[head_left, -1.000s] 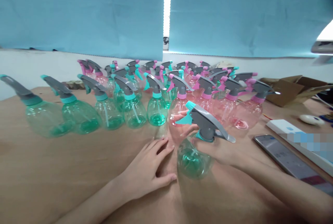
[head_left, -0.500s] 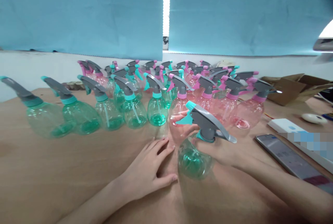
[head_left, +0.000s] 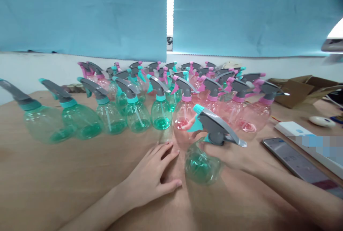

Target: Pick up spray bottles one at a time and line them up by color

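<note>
My right hand point(head_left: 227, 154) is wrapped round the upper body of a clear green spray bottle point(head_left: 200, 168), just below its neck. Its grey head has a turquoise nozzle and trigger pointing left, and the bottle leans slightly. Some of the right fingers show behind the trigger; the rest are hidden by the bottle. Left of it, my left hand point(head_left: 152, 175) lies palm down on the wooden table point(head_left: 66, 181), fingers spread, holding nothing. Beyond the hands stands a front row of spray bottles, green ones point(head_left: 161, 116) on the left and pink ones point(head_left: 183, 114) on the right.
More pink and green spray bottles crowd behind the front row. On the right lie a phone point(head_left: 297, 161), a long white box point(head_left: 291, 129) and a white mouse-like object point(head_left: 321, 121). An open cardboard box point(head_left: 297, 91) stands at the back right. Blue curtains point(head_left: 85, 16) hang behind.
The right fingers behind the trigger have drawn in closer to the held bottle, which has shifted very slightly right. My left hand stays in place.
</note>
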Motion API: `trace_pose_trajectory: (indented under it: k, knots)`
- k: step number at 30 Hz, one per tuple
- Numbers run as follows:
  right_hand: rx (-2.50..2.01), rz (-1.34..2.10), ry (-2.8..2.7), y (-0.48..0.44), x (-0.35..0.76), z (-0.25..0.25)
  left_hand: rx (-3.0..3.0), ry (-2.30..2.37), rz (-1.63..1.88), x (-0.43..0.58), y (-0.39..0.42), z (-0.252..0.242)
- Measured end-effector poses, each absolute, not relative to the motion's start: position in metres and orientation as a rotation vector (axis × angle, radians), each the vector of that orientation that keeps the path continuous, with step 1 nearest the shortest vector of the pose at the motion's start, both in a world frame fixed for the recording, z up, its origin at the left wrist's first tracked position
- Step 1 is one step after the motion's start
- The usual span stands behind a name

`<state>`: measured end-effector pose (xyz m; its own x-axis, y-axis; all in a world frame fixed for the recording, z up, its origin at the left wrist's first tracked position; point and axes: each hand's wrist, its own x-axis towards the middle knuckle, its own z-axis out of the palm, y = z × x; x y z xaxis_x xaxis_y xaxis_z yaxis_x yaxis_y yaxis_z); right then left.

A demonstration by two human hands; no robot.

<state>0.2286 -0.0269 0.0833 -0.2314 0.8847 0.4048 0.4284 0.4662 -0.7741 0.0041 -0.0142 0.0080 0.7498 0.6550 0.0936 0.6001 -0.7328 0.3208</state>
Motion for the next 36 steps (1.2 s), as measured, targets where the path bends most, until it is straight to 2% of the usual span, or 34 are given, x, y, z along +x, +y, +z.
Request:
trace_pose_trajectory:
  k: [11,26,36]
  knots:
    - [-0.993,0.809,-1.809,-0.025,0.225,0.086,2.653,0.976,0.304,0.004,-0.014,0.007]
    - [-1.065,0.638,-1.824,-0.021,0.225,0.076,2.687,0.97,0.294,0.004,-0.014,0.007]
    - [-0.964,0.836,-1.82,-0.02,0.23,0.075,2.685,0.975,0.304,0.005,-0.015,0.011]
